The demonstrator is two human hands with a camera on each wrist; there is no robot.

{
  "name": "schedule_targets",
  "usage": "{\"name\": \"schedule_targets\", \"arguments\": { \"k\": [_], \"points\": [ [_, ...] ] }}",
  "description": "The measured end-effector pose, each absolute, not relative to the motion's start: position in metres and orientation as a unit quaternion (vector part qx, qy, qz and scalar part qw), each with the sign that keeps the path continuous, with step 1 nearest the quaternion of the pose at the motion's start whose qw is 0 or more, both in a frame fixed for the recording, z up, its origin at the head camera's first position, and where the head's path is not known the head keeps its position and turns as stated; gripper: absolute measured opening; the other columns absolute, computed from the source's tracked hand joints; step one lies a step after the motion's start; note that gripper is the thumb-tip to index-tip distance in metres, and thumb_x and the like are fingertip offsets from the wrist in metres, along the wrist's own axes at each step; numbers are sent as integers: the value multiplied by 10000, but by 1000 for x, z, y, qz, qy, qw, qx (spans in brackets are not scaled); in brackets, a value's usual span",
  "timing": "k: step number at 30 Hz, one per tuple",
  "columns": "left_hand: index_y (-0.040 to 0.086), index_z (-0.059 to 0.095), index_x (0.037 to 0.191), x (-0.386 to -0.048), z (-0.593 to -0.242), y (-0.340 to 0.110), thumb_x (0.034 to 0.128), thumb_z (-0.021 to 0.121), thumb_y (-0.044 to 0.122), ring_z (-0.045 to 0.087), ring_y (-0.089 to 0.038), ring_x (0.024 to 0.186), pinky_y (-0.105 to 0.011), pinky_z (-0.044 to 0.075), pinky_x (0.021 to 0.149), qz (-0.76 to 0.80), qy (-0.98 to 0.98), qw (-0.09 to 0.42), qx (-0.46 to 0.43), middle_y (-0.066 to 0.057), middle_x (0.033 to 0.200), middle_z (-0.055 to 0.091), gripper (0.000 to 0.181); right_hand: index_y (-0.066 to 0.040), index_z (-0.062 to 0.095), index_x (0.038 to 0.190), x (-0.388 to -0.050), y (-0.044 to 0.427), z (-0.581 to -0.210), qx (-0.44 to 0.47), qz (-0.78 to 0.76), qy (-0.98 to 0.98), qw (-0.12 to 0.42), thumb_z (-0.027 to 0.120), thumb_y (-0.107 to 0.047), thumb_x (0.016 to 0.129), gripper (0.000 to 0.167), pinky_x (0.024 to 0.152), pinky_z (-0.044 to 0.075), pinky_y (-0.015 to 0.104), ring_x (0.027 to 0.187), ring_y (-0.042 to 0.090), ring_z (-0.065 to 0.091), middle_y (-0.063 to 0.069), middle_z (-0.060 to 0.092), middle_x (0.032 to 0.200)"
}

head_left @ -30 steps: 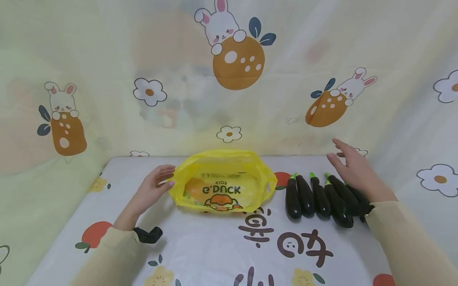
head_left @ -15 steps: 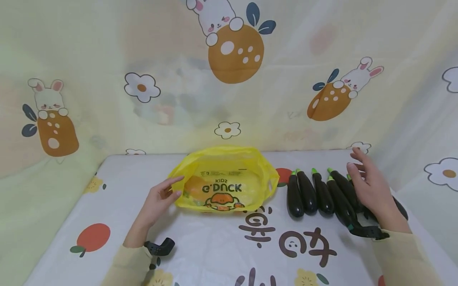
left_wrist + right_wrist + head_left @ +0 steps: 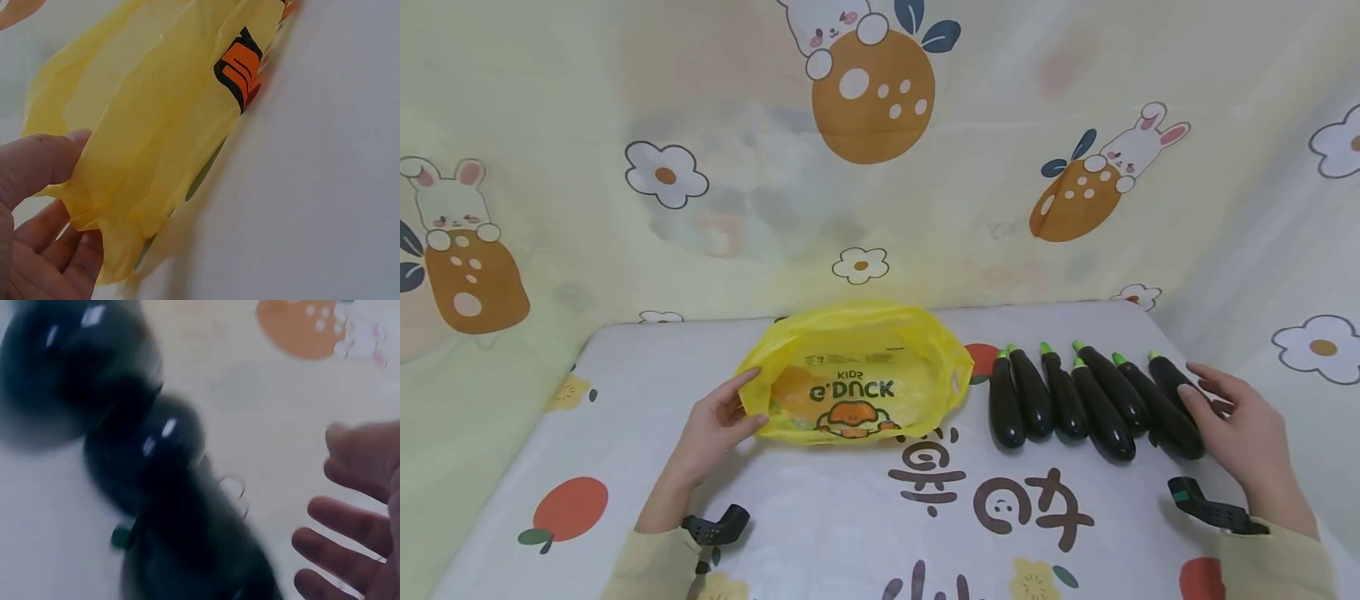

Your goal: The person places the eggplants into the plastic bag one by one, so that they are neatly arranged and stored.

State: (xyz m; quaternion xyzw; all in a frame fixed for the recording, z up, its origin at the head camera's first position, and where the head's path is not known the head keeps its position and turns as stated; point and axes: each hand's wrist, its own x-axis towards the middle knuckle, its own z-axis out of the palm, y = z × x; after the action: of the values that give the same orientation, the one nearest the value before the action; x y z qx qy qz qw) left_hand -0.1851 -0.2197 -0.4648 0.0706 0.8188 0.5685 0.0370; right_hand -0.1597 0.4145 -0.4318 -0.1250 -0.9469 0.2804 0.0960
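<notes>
A yellow plastic bag (image 3: 936, 408) with a printed duck lies at the middle of the table, its mouth spread wide. At its left end my left hand (image 3: 713, 429) holds the rim; the left wrist view has the bag's film (image 3: 144, 131) between thumb and fingers (image 3: 47, 234). Several dark eggplants (image 3: 1063, 404) with green stem ends lie side by side right of the bag. My right hand (image 3: 1247, 429) is beside the rightmost eggplant (image 3: 1167, 379), fingers spread and holding nothing. In the blurred right wrist view, its fingers (image 3: 340, 550) are apart from the eggplants (image 3: 194, 544).
A white printed cloth (image 3: 820, 517) covers the table. Behind it hangs a pale curtain (image 3: 970, 208) with rabbits and flowers, close to the far edge. Each wrist wears a black strap device, such as the right one (image 3: 1210, 504).
My right hand has moved right and down from above the eggplants to beside the rightmost one. My left hand has gone from beside the bag to holding its left rim.
</notes>
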Motion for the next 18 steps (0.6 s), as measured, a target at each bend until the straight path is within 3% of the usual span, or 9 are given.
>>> {"name": "schedule_targets", "arguments": {
  "k": [8,18],
  "points": [
    [57,431,1544,-183,-461,-219,915,719,-2,453,-396,1448,-105,438,1056,572,815,33,80,-188,1618,396,695,5,359,1555,-164,437,-452,-148,250,-955,64,431,-350,1081,597,1013,359,798,1323,631,353,415,344,1519],
    [64,425,1549,-184,-462,-216,920,719,7,435,-401,1460,-97,437,1053,575,813,41,83,-180,1633,366,697,-18,280,1590,-160,465,-469,-202,297,-932,51,505,-399,1055,694,1065,329,800,1362,618,289,410,270,1562]
  ]
}}
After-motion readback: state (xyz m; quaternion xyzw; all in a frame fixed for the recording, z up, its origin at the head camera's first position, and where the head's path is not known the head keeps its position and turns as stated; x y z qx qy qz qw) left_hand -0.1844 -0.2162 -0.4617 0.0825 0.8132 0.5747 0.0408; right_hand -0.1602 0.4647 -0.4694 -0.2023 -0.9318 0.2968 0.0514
